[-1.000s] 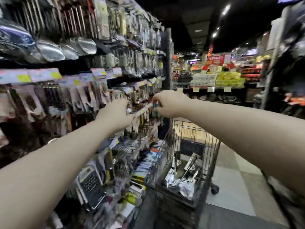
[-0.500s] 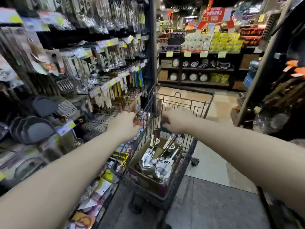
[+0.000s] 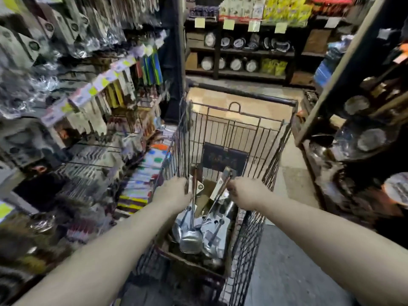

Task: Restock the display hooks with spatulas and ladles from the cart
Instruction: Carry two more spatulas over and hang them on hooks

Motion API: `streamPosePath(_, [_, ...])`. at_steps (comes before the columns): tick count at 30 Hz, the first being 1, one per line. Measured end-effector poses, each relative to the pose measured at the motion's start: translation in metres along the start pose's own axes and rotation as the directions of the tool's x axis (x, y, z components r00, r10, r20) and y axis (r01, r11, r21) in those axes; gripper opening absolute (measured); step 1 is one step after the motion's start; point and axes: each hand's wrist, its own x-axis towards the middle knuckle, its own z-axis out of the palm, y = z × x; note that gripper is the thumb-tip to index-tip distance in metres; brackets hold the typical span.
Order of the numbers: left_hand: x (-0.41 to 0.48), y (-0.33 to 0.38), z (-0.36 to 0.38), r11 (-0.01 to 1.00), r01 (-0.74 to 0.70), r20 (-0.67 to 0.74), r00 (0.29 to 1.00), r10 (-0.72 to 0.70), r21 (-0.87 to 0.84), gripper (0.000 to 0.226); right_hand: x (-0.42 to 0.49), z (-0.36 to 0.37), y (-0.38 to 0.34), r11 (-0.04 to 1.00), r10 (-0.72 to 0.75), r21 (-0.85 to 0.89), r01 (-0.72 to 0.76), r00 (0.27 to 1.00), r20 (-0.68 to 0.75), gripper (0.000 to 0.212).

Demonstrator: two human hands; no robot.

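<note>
Though blurred, shiny steel ladles [image 3: 191, 240]

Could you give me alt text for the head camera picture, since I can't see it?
Two bare hands reach into a wire cart in a shop aisle: the left hand touches one utensil handle, the right hand a second handle. Steel ladles lie in a cardboard box below; packaged tools hang on display hooks at left.

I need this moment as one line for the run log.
stage: pick from cart | left hand: at ladle handle, grip unclear | right hand: at second utensil handle, grip unclear
</note>
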Motion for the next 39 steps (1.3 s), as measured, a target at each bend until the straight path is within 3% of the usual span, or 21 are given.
streamPosePath(8, [0.092,-0.027,0.084,0.996,0.074,0.279,0.959,-0.057,-0.049,0.046,0.095,0.09,0.022,0.991,0.086,0.081,-0.108,0.967,0.242,0.027])
streamPosePath(15, [0.146,-0.056,0.17,0.967,0.222,0.345,0.923,-0.167,-0.125,0.053,0.184,0.168,0.039,0.976,0.089,0.147,-0.161,0.91,0.405,0.03])
streamPosePath(22, [0.193,-0.075,0.248,0.904,0.349,0.378,0.894,-0.241,-0.248,0.051,0.24,0.245,0.046,0.932,0.082,0.275,-0.236,0.876,0.476,0.03])
streamPosePath(26, [0.213,-0.078,0.282,0.879,0.398,0.412,0.87,-0.271,-0.264,0.061,0.258,0.28,0.045,0.759,0.212,0.468,-0.453,0.851,0.48,0.039])
streamPosePath(29, [0.223,-0.078,0.3,0.859,0.424,0.425,0.86,-0.283,-0.288,0.052,0.267,0.296,0.041,0.547,0.326,0.601,-0.582,0.81,0.488,0.04])
streamPosePath(33, [0.231,-0.077,0.315,0.767,0.477,0.404,0.861,-0.309,-0.43,0.027,0.276,0.312,0.036,0.315,0.41,0.723,-0.615,0.775,0.481,0.038])
streamPosePath(36, [0.233,-0.08,0.323,0.683,0.501,0.38,0.862,-0.337,-0.532,0.011,0.279,0.324,0.034,0.247,0.432,0.748,-0.616,0.761,0.483,0.032])
streamPosePath(39, [0.225,-0.082,0.319,0.622,0.514,0.386,0.857,-0.342,-0.591,0.013,0.269,0.308,0.027,0.198,0.465,0.764,-0.613,0.745,0.478,0.018])
